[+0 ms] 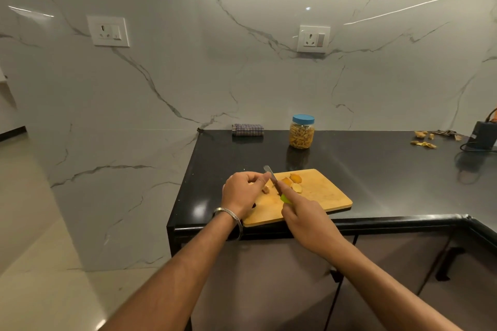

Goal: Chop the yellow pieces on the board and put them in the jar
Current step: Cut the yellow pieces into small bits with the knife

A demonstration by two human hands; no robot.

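Chopping underway | right hand (304, 216) grip holds green-handled knife (274, 183) over yellow pieces (291, 183) on board (322, 193), black desk (376, 169) | left hand (242, 193) grip pinches one piece | jar (302, 131) behind, lid on; needs opening next.

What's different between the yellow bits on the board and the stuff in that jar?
The yellow pieces lie loose as broad chunks on the wooden board; the jar's contents are thin strips packed behind clear plastic. The pieces sit open by the knife; the jar is capped blue. Both look yellowish.
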